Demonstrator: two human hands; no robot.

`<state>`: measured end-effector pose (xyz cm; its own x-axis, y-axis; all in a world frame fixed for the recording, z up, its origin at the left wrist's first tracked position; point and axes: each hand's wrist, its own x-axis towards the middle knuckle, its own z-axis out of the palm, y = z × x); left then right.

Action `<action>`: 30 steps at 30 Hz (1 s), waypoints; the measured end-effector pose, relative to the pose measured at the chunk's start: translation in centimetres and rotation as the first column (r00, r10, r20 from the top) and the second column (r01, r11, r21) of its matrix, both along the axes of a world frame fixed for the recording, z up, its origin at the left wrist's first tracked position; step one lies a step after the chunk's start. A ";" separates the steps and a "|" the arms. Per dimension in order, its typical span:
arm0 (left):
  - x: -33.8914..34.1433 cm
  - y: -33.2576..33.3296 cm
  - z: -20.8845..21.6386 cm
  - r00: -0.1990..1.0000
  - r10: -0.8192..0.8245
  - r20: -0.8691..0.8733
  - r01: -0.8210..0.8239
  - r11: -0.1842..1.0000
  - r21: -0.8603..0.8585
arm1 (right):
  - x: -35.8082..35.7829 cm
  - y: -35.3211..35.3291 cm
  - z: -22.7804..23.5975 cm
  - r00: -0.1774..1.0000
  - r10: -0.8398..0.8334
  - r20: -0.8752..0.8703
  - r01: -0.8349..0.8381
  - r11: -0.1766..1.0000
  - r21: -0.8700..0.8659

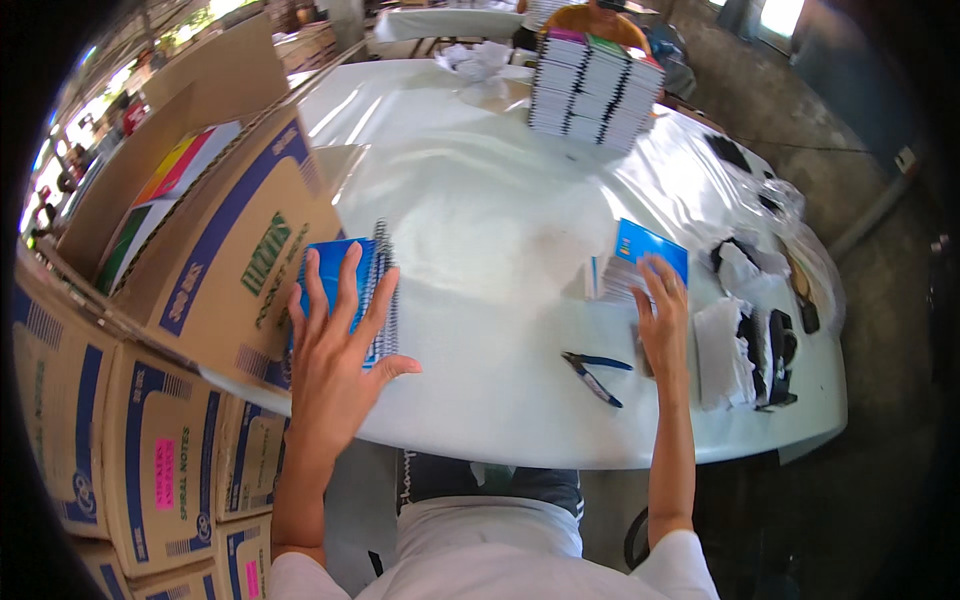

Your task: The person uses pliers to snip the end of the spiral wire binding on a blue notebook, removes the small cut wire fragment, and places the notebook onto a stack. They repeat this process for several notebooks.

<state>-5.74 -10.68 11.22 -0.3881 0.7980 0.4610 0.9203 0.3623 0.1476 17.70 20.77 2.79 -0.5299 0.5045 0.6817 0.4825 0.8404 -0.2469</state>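
My left hand (342, 325) lies with fingers spread on a stack of blue-covered spiral notebooks (340, 255) beside the large carton. Their dark wire coils (383, 290) run along the right side. At the right, my right hand (662, 315) is at the near corner of a pile of blue-topped paper pads (652, 245). Slight blur covers its fingertips, and its thumb stands apart from the fingers. Whether it pinches a sheet cannot be made out. Between the hands, nearer the right one, lies a pair of dark-handled pliers (592, 375) with jaws apart.
An open carton (240, 240) holding colourful books stands at the left, with several closed cartons (165, 455) below. Tall stacks of spiral notebooks (590, 95) rise at the table's far side, before another person (600, 22). Wrapping scraps and dark coils (745, 345) lie along the right edge.
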 end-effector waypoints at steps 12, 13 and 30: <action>7.3 6.2 -6.7 0.641 -0.586 0.495 0.409 0.807 0.426 | 1.2 3.1 -1.5 0.994 -0.113 0.000 0.110 0.970 0.216; 7.5 6.9 -7.4 0.572 -0.602 0.558 0.418 0.799 0.433 | 1.2 3.2 -1.3 0.992 -0.123 -0.006 0.121 0.967 0.223; 8.6 9.0 -9.9 0.437 -0.565 0.700 0.382 0.821 0.425 | 1.1 4.6 -1.8 0.994 -0.058 0.090 0.027 0.949 0.314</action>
